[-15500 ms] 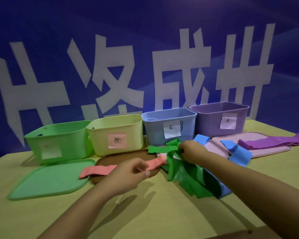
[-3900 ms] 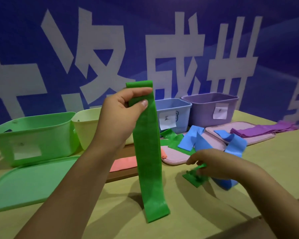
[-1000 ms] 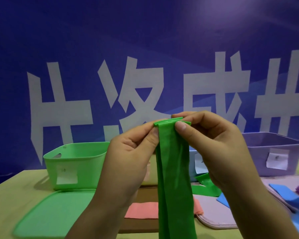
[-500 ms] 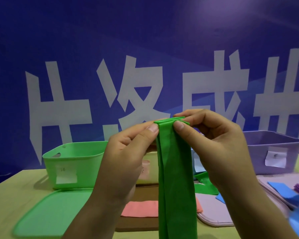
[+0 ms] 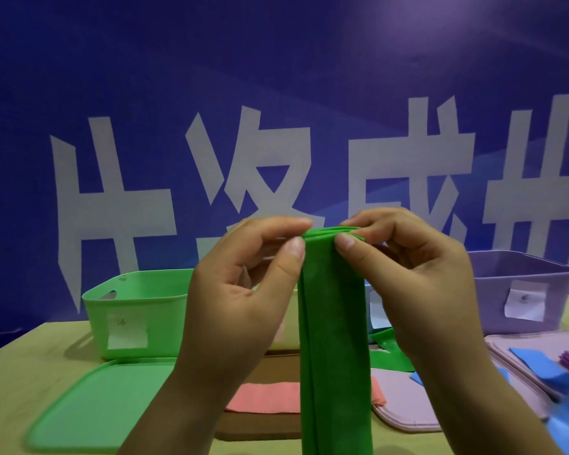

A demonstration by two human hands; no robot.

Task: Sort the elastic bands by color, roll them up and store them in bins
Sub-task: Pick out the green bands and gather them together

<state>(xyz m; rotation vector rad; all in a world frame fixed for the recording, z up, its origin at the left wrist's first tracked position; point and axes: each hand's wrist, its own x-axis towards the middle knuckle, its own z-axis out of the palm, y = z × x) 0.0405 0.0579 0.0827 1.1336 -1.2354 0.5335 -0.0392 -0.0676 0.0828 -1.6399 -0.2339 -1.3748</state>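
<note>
Two hands hold one folded green elastic band (image 5: 334, 323) up before the camera. From the left: a light green plastic bin (image 5: 135, 310) stands behind its flat green lid (image 5: 102, 405); the left hand (image 5: 240, 300) pinches the band's top edge, the right hand (image 5: 418, 287) pinches its other corner; a lilac plastic bin (image 5: 523, 290) stands rightmost.

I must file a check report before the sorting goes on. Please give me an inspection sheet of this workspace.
Surface: yellow-green table, bins along its back.
Job's things: green band hanging; pink band on brown lid; green bin; purple bin; blue bands at right.
Clutter: green lid, pink lid.
Hands: left hand and right hand pinch the green band's top.
Cables: nothing seen.
Surroundings: blue banner with white characters.
</note>
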